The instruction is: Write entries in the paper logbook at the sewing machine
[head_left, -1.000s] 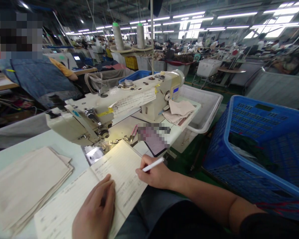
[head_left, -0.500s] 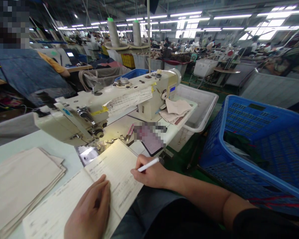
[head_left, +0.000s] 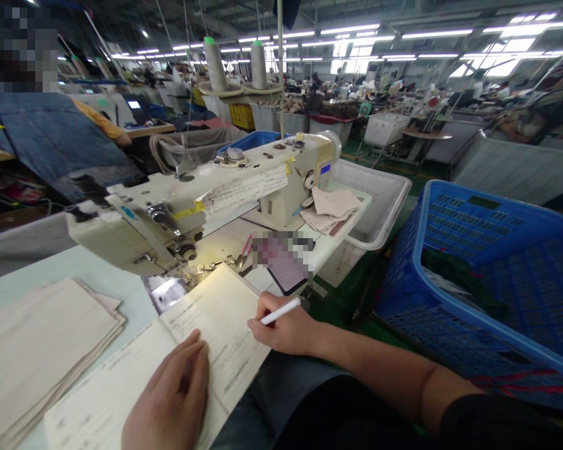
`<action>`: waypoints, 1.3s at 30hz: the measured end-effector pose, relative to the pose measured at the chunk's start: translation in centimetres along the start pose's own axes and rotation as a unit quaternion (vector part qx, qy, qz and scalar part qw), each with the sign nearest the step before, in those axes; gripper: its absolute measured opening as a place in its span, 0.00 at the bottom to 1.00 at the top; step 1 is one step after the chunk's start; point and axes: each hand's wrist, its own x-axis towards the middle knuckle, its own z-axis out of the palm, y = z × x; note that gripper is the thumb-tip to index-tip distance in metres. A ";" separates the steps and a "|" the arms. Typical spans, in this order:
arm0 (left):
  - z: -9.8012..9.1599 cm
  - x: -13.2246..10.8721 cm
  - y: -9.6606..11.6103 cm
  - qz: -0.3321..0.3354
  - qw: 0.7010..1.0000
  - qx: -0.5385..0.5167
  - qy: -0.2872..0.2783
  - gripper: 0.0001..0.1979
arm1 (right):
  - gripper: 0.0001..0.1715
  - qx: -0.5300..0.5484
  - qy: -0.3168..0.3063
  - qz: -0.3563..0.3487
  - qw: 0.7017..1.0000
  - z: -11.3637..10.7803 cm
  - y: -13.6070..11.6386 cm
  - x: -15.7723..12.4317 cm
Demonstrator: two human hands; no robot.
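Head view showed the right hand pinching a slim white pen, writing on the lined paper record sheet, which the flat, open left hand steadied.

A single head-worn view (close above) looks forward and down across the sewing table.

Pale table: sewing machine, fabric stack, ledger.

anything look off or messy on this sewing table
Nothing stands out. The right hand holds a pen on the open notebook, the left hand presses it flat, and the cloth stack lies neatly beside it.
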 end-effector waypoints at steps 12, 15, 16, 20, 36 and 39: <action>0.1 0.3 0.1 0.020 1.000 0.003 0.008 0.18 | 0.13 0.054 0.018 0.011 0.998 -0.3 -0.1 0.1; 0.0 0.3 0.0 0.023 1.000 0.006 0.010 0.17 | 0.13 0.036 0.014 0.009 0.999 -0.1 -0.1 0.0; 0.0 0.3 0.0 0.025 1.000 0.007 0.011 0.17 | 0.13 0.029 0.014 0.005 0.999 0.0 0.0 0.0; 0.2 0.2 -0.1 0.035 0.999 0.009 0.018 0.17 | 0.13 0.006 0.009 -0.015 1.000 0.0 0.1 0.0; 0.2 0.0 0.0 0.097 0.994 0.026 0.053 0.11 | 0.13 0.095 0.023 -0.022 0.995 -0.3 0.4 -0.1; 0.2 0.0 0.2 0.107 0.992 0.034 0.056 0.10 | 0.12 0.090 0.018 -0.029 0.995 -0.2 0.5 -0.2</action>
